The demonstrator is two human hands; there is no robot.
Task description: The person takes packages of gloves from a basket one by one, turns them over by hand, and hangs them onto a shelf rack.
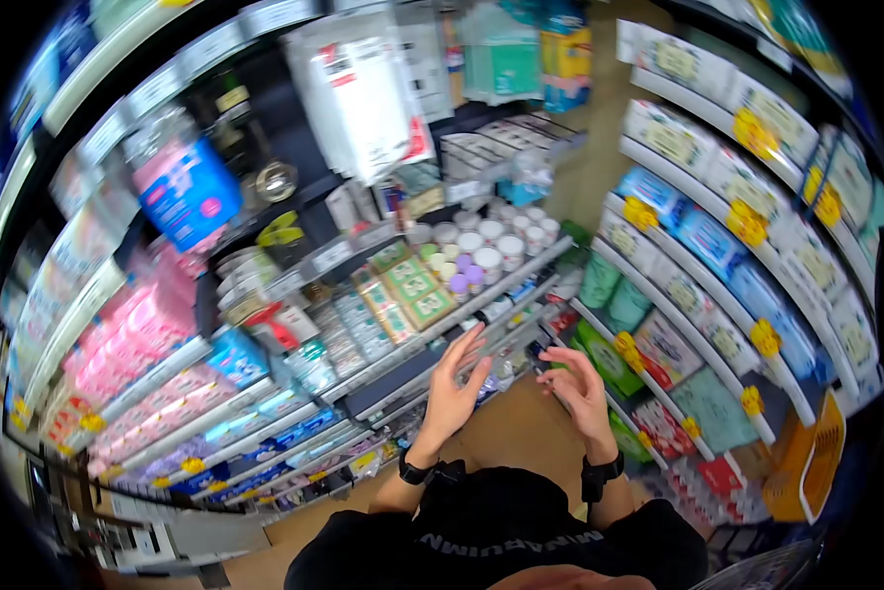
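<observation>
My left hand [454, 389] is raised in front of my body, fingers stretched out and thumb apart, holding nothing. To its right my right hand [578, 389] hovers with loosely bent fingers that stand apart, with nothing visible in it. A small dark shape lies by its fingertips; I cannot tell whether it touches them. Both wrists wear a black band. Beyond my left hand is a shelf with small white-lidded jars [486, 258], purple-lidded jars [467, 278] and green-and-tan boxes [412, 285]. Nearest my right hand are green packages [604, 356] on the right-hand shelf.
Shelves curve round both sides. Pink packs [137, 329] fill the left one, and white packs [678, 59] and blue packs [703, 236] the right one. White bags [363, 93] hang ahead. An orange basket [806, 467] stands at the lower right. Brown floor [511, 433] shows between the shelves.
</observation>
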